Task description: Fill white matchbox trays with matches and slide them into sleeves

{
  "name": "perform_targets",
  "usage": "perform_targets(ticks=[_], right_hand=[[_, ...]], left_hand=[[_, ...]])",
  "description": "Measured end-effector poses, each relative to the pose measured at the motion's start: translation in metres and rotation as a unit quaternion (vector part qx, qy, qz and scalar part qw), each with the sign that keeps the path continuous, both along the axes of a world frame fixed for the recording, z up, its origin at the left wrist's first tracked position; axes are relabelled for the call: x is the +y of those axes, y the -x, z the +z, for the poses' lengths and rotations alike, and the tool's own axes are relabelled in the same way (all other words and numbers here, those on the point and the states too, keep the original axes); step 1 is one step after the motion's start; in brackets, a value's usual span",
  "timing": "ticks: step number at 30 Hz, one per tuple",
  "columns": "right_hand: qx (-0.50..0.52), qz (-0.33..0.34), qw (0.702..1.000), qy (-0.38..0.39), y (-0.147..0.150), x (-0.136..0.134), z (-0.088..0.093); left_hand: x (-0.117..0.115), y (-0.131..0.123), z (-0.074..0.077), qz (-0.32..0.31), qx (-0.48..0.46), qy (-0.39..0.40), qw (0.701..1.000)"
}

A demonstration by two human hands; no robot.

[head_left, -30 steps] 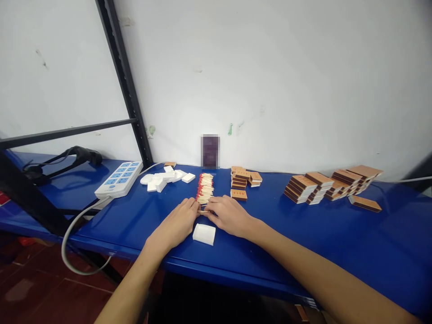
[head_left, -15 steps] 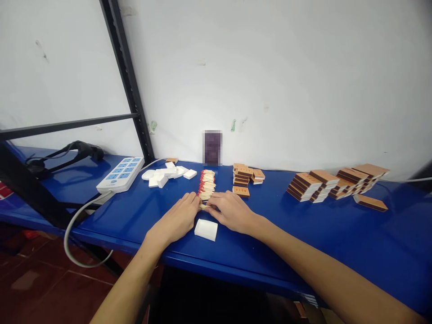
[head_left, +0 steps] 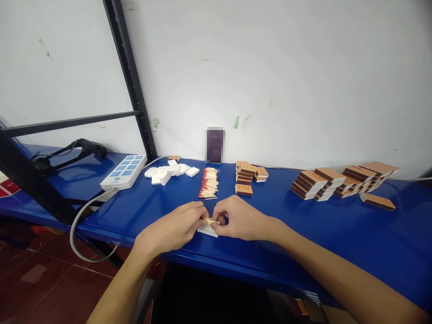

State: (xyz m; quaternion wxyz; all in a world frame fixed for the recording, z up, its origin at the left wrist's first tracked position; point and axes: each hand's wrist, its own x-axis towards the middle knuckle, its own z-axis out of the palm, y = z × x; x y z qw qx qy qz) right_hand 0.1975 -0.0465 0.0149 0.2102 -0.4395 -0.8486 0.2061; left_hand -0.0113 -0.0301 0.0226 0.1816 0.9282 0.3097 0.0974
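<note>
Between my two hands is a small bunch of matches (head_left: pixel 209 220), pinched at both ends. My left hand (head_left: pixel 184 225) is closed on the end at the left, and my right hand (head_left: pixel 238 219) grips the other end with thumb and fingers. Right under the bunch lies a white matchbox tray (head_left: pixel 207 231), partly covered by my fingers. Beyond my hands a row of loose matches (head_left: pixel 209 182) lies on the blue table (head_left: pixel 270 216), red heads to the left.
Several white trays (head_left: pixel 165 173) lie heaped at the back left, beside a power strip (head_left: pixel 124 172). Brown matchboxes (head_left: pixel 245 173) are stacked right of the match row, with larger matchbox stacks (head_left: pixel 310 183) farther right. A black shelf post (head_left: pixel 130 76) rises at the left.
Both hands have come back from the match row towards me, bringing a bunch of matches over the white tray. The near end of the row is now uncovered.
</note>
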Motion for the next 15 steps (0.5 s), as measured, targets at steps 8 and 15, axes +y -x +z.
perform_targets(ticks=[8,15], right_hand=[[-0.029,0.026,0.999,0.035,-0.0052,0.004,0.0001],[-0.036,0.037,0.998,0.046,-0.0063,0.0044,0.004]], left_hand=[[0.0024,-0.0044,0.0016,0.002,0.012,-0.004,1.0],[0.0068,0.0003,-0.0001,0.017,0.01,0.026,0.999]])
